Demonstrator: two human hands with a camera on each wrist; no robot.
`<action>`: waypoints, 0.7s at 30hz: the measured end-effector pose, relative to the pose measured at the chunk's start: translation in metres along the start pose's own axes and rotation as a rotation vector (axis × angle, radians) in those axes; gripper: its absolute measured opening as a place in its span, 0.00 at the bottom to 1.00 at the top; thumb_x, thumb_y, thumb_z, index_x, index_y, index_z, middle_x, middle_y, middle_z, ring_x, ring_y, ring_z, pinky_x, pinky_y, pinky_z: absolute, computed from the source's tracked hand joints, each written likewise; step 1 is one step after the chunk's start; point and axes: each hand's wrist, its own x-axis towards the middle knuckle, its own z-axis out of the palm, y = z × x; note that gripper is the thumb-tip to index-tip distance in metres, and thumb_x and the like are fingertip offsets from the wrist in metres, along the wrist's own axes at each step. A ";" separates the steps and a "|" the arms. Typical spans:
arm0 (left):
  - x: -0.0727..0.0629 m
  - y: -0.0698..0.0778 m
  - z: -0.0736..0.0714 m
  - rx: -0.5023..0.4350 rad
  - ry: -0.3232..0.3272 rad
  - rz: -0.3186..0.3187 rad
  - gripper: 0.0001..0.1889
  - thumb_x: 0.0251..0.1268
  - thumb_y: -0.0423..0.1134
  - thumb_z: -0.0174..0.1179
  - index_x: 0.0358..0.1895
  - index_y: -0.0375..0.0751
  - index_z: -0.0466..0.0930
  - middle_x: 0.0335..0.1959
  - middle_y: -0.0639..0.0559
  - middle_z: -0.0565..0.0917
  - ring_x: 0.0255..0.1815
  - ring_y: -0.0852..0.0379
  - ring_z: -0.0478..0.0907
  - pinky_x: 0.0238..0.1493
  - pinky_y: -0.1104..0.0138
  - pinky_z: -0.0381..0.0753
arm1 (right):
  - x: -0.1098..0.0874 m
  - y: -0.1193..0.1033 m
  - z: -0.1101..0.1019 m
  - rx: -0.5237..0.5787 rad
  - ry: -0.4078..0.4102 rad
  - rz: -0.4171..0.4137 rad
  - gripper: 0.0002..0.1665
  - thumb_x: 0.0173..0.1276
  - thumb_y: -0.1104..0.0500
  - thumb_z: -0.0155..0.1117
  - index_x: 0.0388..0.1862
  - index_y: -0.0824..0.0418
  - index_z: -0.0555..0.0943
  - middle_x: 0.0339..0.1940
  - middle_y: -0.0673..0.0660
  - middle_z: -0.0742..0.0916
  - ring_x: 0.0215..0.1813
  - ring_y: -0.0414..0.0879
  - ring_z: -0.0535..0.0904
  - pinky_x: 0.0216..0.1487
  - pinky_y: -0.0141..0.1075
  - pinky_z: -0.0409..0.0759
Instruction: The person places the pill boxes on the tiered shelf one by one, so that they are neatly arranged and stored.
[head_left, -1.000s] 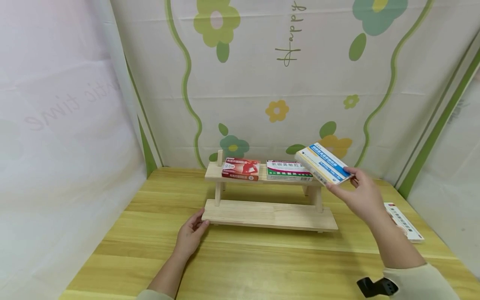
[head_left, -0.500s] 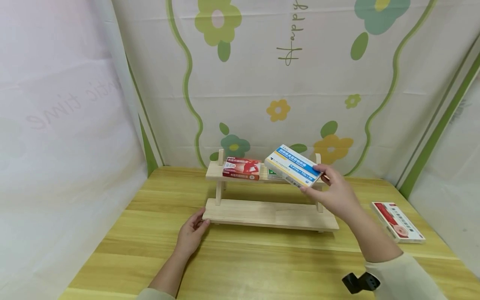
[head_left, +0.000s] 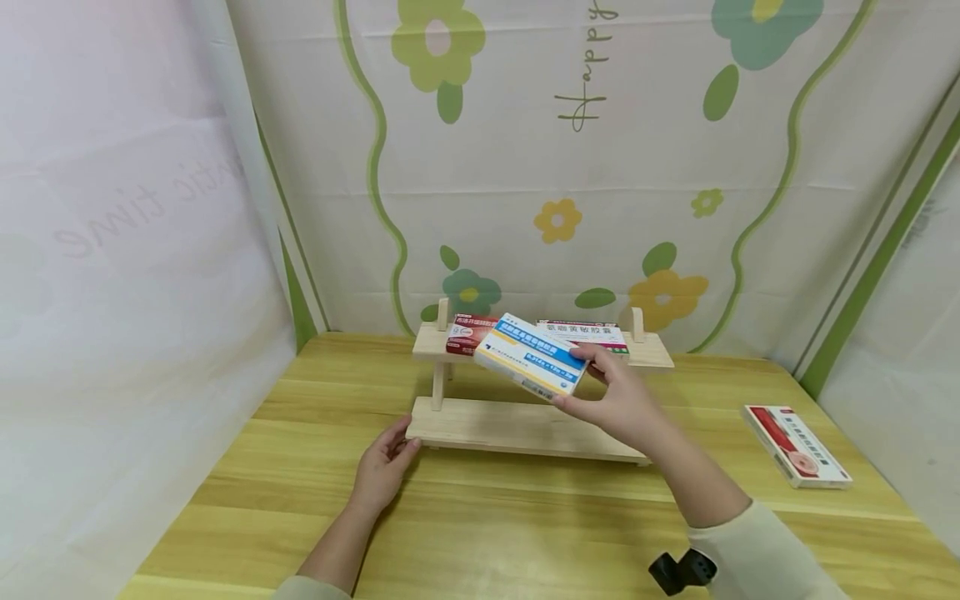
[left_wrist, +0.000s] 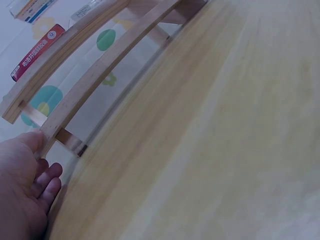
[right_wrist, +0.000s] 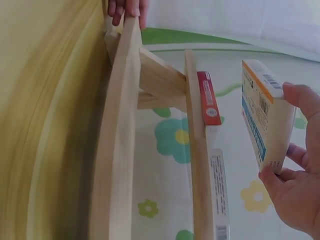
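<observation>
My right hand (head_left: 617,402) pinches a white, blue and yellow medicine box (head_left: 531,358) by its right end, tilted, in front of a two-tier wooden shelf (head_left: 525,427). In the right wrist view this medicine box (right_wrist: 267,115) is held apart from the upper tier. On that tier lie a red medicine box (head_left: 467,333), partly hidden behind the held one, and a white, green and magenta medicine box (head_left: 592,335). My left hand (head_left: 381,468) grips the left end of the lower tier, its thumb (left_wrist: 34,140) at the board's end and the fingers curled beneath.
A white and red medicine box (head_left: 798,447) lies on the wooden table (head_left: 480,533) at the right. Printed flower cloth (head_left: 480,167) stands behind the shelf, and more cloth hangs at both sides. Short upright pegs (head_left: 637,323) rise at the upper tier's ends.
My right hand has carried the blue and white medicine box leftward across the front of the upper tier, and slightly down. The left hand stays on the lower tier's end.
</observation>
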 end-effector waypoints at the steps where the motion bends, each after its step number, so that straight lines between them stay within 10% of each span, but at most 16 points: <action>1: 0.000 0.000 0.000 0.000 -0.002 -0.003 0.26 0.69 0.38 0.60 0.68 0.35 0.70 0.63 0.38 0.78 0.63 0.45 0.76 0.54 0.78 0.76 | 0.001 -0.001 0.003 0.001 -0.010 -0.003 0.47 0.57 0.44 0.75 0.70 0.59 0.66 0.70 0.60 0.72 0.72 0.63 0.68 0.68 0.54 0.71; 21: 0.002 0.001 -0.001 -0.005 -0.011 -0.046 0.25 0.70 0.37 0.60 0.68 0.37 0.70 0.64 0.39 0.77 0.63 0.46 0.77 0.54 0.78 0.76 | 0.003 0.012 0.063 0.052 -0.129 -0.078 0.41 0.52 0.49 0.79 0.63 0.58 0.74 0.69 0.59 0.74 0.69 0.59 0.72 0.69 0.54 0.71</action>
